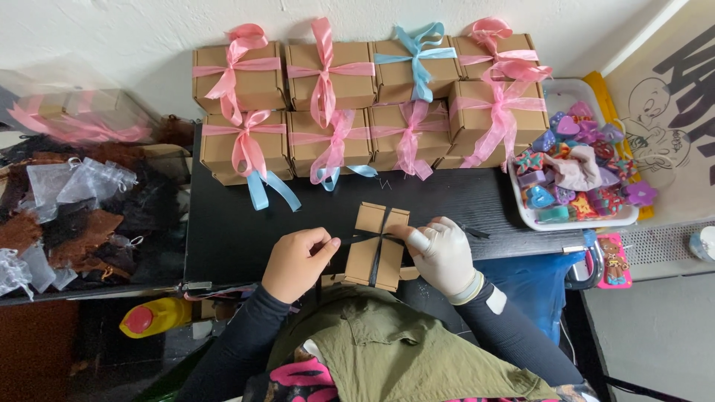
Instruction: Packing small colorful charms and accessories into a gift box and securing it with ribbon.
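My left hand (298, 262) is pinched shut on one end of the black ribbon (378, 240), crossed over the little kraft box (377, 246) at the near edge of the black table (223, 223). My gloved right hand (441, 254) pinches the other end. Uneven tension could probably slide the cross off-center or tip the box toward my lap.
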